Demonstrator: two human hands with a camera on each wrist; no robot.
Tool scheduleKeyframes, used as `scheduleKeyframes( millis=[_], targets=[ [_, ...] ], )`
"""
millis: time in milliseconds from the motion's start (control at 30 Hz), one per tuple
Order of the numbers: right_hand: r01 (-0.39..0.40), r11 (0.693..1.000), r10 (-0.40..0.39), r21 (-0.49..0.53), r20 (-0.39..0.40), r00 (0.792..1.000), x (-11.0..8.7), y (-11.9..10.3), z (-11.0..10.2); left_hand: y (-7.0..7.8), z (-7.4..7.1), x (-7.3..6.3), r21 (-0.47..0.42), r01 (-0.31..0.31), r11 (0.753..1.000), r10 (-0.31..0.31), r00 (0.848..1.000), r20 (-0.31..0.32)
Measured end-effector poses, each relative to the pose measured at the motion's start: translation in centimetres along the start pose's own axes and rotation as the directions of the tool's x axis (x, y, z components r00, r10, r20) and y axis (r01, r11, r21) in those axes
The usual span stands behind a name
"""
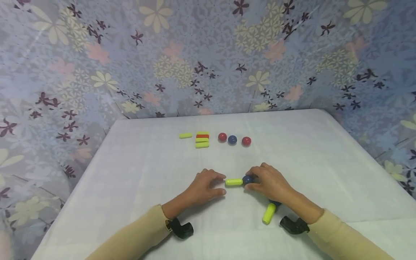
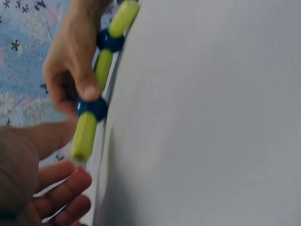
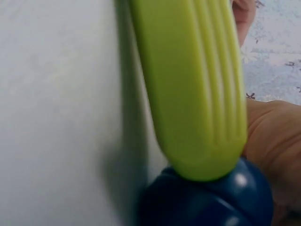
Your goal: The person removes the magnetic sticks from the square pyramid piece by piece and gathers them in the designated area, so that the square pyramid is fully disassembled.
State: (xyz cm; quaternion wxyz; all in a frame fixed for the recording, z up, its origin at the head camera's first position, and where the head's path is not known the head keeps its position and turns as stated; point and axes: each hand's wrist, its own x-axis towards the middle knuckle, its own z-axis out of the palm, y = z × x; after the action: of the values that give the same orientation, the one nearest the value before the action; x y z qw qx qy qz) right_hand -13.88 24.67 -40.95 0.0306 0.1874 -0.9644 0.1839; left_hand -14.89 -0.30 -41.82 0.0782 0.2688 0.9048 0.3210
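Observation:
My right hand (image 1: 269, 182) pinches a blue ball (image 1: 247, 180) between thumb and fingers. From that ball a yellow-green rod (image 1: 233, 182) points left, its far end bare. In the left wrist view a middle rod (image 2: 103, 68) links the held ball to a second blue ball (image 2: 110, 41), which carries another yellow-green rod (image 2: 124, 19). This last rod angles toward the person in the head view, partly behind the right wrist. My left hand (image 1: 204, 187) holds nothing; its parted thumb and fingers are close to the bare rod end.
Farther back on the white table (image 1: 146, 155) lie a lone yellow rod (image 1: 185, 135) and a group of yellow rods with one red rod (image 1: 203, 136). Right of them are a red ball (image 1: 222, 137), a blue ball (image 1: 232, 139) and another red ball (image 1: 246, 141). A flowered cloth (image 1: 208, 61) hangs behind.

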Motion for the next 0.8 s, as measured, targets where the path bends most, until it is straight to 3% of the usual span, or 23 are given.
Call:
scheduleKeyframes(
  millis=[167,400,800],
  targets=[
    [0.011,0.999,-0.011,0.038,0.002,1.000,-0.1,0.1,0.2,0.5,1.3,0.8,0.008,0.008,1.000,-0.007,0.999,-0.054],
    [0.007,0.999,-0.007,0.043,0.000,1.000,0.0,0.2,0.2,1.0,1.6,1.5,-0.015,0.033,0.999,-0.035,0.994,-0.102],
    [0.048,0.993,-0.050,0.105,0.016,0.999,-0.1,0.4,0.3,1.0,1.6,1.6,-0.035,0.051,0.998,-0.054,0.992,-0.111]
  ],
)
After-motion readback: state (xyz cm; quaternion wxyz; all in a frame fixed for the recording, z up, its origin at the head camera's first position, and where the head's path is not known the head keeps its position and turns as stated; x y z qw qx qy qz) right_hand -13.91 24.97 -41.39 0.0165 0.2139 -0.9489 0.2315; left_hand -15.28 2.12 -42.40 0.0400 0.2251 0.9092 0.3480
